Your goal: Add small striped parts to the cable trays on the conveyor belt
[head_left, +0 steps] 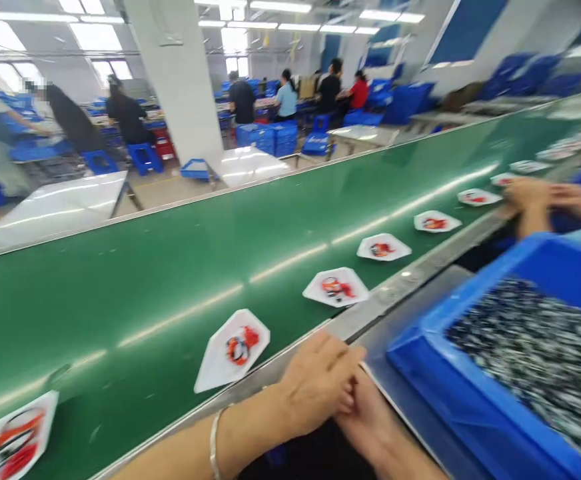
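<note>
Tray [214, 359], red and orange pieces [250, 337] on it, lies on the belt [135, 287], beyond and left of the left grip [315, 380]. That grip, curled, touches the right grip [363, 407]; whether either grasps anything, I cannot tell. Bin [463, 393] sits right of both.
</note>
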{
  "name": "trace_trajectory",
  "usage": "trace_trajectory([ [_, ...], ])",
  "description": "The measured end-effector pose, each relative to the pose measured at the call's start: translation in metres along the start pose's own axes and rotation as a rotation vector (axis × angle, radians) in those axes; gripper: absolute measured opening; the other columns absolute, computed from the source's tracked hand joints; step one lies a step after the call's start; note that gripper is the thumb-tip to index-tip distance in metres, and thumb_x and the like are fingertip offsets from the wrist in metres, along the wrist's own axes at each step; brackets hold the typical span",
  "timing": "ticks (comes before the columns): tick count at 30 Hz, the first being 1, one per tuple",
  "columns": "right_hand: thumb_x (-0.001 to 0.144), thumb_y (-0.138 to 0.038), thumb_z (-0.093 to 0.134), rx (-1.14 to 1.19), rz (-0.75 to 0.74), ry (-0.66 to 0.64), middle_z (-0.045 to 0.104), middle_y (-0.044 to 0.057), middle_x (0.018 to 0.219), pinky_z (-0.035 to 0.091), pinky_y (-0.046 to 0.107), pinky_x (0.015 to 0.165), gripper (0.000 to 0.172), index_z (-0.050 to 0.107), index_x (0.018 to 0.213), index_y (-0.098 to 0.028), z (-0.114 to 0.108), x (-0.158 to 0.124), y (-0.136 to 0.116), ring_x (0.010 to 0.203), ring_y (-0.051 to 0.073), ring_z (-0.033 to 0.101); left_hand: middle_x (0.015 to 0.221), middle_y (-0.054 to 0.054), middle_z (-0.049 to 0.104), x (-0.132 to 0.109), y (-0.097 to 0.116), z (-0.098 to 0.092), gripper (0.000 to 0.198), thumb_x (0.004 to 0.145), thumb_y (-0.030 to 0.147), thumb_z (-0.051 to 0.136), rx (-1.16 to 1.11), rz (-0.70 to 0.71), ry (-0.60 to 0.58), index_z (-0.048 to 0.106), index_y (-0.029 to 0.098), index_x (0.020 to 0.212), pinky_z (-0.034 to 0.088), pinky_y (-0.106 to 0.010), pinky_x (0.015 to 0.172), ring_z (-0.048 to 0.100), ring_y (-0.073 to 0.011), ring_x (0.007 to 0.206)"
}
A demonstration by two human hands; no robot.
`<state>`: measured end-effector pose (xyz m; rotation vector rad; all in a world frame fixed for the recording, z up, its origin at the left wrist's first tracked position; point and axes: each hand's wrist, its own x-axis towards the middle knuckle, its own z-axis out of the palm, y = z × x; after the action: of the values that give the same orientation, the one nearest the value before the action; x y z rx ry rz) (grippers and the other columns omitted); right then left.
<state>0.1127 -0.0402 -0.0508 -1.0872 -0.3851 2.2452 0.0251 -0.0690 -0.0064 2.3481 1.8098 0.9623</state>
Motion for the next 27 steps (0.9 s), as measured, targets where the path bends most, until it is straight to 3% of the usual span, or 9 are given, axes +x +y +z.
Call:
trace_trajectory([
  [5,0.07,-0.028,0.068,0.289,0.173,-0.268,0.023,-0.009,0.046,0.01,0.013,0.033,0.031,0.04,0.062,-0.016,-0.014,-0.004,-0.017,0.037,0.002,0.015,0.082,0.0,0.062,0.023,-0.018,-0.017,0.023,0.087,0.02,0.038,-0.038,-0.215,0.081,0.06,0.021,0.095,0.046,-0.023,0.068,0.056,-0.0115,0.076],
  [9,0.071,-0.029,0.066,0.31,0.196,-0.3,0.023,-0.009,0.046,0.011,0.013,0.034,0.03,0.04,0.063,-0.016,-0.011,-0.003,-0.013,0.037,0.003,0.017,0.086,0.002,0.065,0.036,-0.039,-0.034,0.019,0.086,0.028,0.045,-0.017,-0.363,0.082,0.063,0.024,0.088,0.044,-0.021,0.072,0.058,-0.0102,0.078],
  [12,0.071,-0.029,0.066,0.302,0.204,-0.308,0.024,-0.009,0.046,0.011,0.013,0.034,0.03,0.04,0.064,-0.016,-0.013,-0.004,-0.013,0.037,0.003,0.018,0.087,0.001,0.065,0.04,-0.05,-0.043,0.024,0.087,0.029,0.041,0.061,-0.423,0.015,0.065,0.024,0.092,0.042,-0.024,0.072,0.058,-0.0127,0.079],
  [18,0.072,-0.031,0.064,0.273,0.189,-0.31,0.025,-0.009,0.046,0.011,0.014,0.036,0.03,0.039,0.065,-0.016,-0.012,-0.005,-0.015,0.037,0.003,0.018,0.08,-0.002,0.062,0.045,-0.048,-0.045,0.024,0.085,0.026,0.042,0.268,-0.403,-0.14,0.065,0.024,0.08,0.032,-0.031,0.069,0.049,-0.0187,0.08],
  [24,0.071,-0.032,0.066,0.246,0.179,-0.298,0.025,-0.009,0.047,0.011,0.013,0.036,0.03,0.04,0.065,-0.016,-0.012,-0.005,-0.012,0.038,0.003,0.019,0.079,-0.006,0.057,0.048,-0.049,-0.047,0.03,0.087,0.022,0.037,0.42,-0.379,-0.172,0.064,0.02,0.074,0.027,-0.033,0.064,0.043,-0.022,0.081],
  [27,0.071,-0.03,0.065,0.251,0.178,-0.258,0.028,-0.008,0.048,0.015,0.013,0.035,0.026,0.044,0.066,-0.015,-0.012,-0.004,-0.011,0.038,0.003,0.022,0.083,-0.006,0.056,0.039,-0.032,-0.046,0.026,0.087,0.019,0.038,0.463,-0.321,-0.136,0.063,0.02,0.078,0.028,-0.033,0.065,0.043,-0.0217,0.081],
])
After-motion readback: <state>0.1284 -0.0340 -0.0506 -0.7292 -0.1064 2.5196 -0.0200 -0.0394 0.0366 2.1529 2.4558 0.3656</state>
